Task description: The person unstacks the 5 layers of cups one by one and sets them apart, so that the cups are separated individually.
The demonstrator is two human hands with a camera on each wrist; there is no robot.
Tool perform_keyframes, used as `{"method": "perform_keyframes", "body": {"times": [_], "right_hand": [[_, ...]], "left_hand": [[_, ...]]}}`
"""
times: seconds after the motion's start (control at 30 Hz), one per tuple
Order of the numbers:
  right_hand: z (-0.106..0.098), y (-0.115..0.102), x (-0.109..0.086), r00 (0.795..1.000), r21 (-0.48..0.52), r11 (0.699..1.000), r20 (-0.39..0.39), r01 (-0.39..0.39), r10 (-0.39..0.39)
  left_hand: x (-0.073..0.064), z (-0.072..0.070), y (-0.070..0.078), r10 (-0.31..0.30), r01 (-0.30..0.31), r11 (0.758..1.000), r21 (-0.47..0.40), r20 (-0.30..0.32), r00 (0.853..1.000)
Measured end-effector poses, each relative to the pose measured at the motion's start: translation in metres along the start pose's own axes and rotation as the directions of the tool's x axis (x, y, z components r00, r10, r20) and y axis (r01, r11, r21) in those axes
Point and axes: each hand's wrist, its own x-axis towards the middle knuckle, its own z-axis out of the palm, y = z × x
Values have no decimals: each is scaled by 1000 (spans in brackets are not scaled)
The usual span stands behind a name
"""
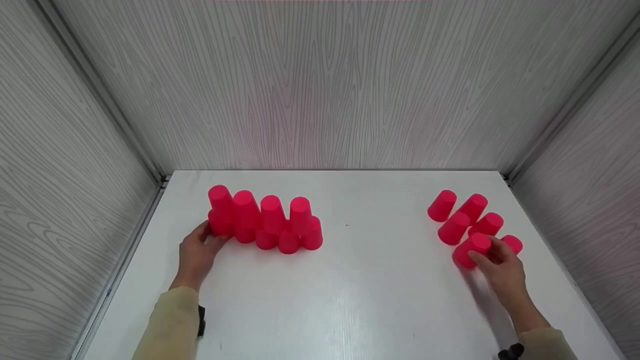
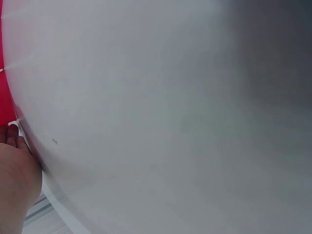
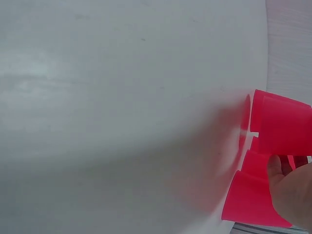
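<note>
At the left, red cups point(image 1: 272, 212) stand upside down in a row of several, with a second tier on top. My left hand point(image 1: 197, 252) is at the row's left end, fingers and thumb around the lower end cup point(image 1: 215, 226). In the left wrist view its fingertips meet the red cup point(image 2: 6, 105), mostly out of frame. At the right, my right hand point(image 1: 505, 272) grips an upside-down red cup point(image 1: 467, 254) between thumb and fingers. The right wrist view shows this cup point(image 3: 285, 126) above the hand, its rim toward the tabletop.
Several more upside-down red cups point(image 1: 452, 227) stand in a group beyond the right hand, and one point(image 1: 512, 244) is just beside it. The white table point(image 1: 350, 280) is bounded by a grey wood-grain back wall point(image 1: 330, 90) and side walls. A small dark speck point(image 1: 348, 225) marks the tabletop.
</note>
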Motion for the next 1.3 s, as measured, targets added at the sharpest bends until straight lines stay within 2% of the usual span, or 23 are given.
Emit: {"method": "perform_keyframes", "body": {"times": [0.47, 0.7, 0.83, 0.97, 1.1, 1.2, 1.3], "right_hand": [[3, 12, 1, 1000, -24, 999, -2, -23, 23], [4, 18, 2, 1000, -28, 1000, -2, -3, 2], [2, 15, 1, 1000, -38, 999, -12, 11, -11], [-2, -4, -1, 998, -29, 999, -35, 43, -44], [-4, -34, -4, 991, -26, 995, -91, 97, -99], [3, -63, -5, 977, -50, 983, -113, 178, -183], [21, -92, -5, 954, -70, 957, -95, 280, -286]], "left_hand": [[-2, 1, -3, -11, 11, 1000, 9, 5, 1000], [-1, 0, -4, -16, 16, 1000, -12, 5, 1000], [-1, -1, -4, -25, 25, 1000, -7, 7, 1000], [-2, 0, -2, -24, 24, 1000, -12, 7, 1000], [-4, 1, 0, -29, 30, 999, -18, 14, 999], [-4, 0, 2, -30, 31, 999, -27, 12, 999], [-3, -1, 2, -20, 20, 999, -29, 1, 1000]]}}
